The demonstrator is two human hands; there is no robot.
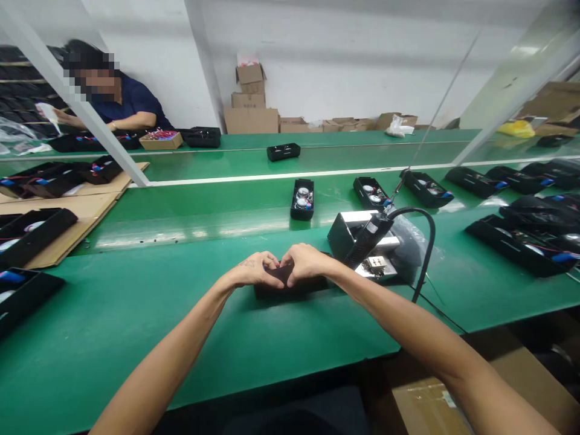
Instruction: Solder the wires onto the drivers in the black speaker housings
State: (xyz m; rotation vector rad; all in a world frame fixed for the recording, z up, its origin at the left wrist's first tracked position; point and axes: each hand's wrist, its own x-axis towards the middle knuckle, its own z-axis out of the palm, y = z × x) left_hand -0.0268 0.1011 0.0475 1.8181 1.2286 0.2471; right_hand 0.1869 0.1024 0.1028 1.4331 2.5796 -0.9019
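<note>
Both my hands are held together in front of me over a black speaker housing [312,288] that lies crosswise on the green bench. The thumb of my left hand [256,270] points down and its fingers curve over. My right hand [307,264] mirrors it, so the two outline a heart-like gap with dark surface showing through. Nothing shows in either hand. Whether the fingers touch the housing below I cannot tell. Just right of my right hand is a black, corded handheld tool [369,238], leaning against a metal-and-black fixture box [347,232].
Open black housings with round speakers [302,199] stand along the green belt [217,211], with several more at right [521,241]. Cardboard [86,226] carries others at left. A co-worker [131,99] sits across the bench. Cartons [251,119] line the wall; a cable [430,241] loops down beside the fixture.
</note>
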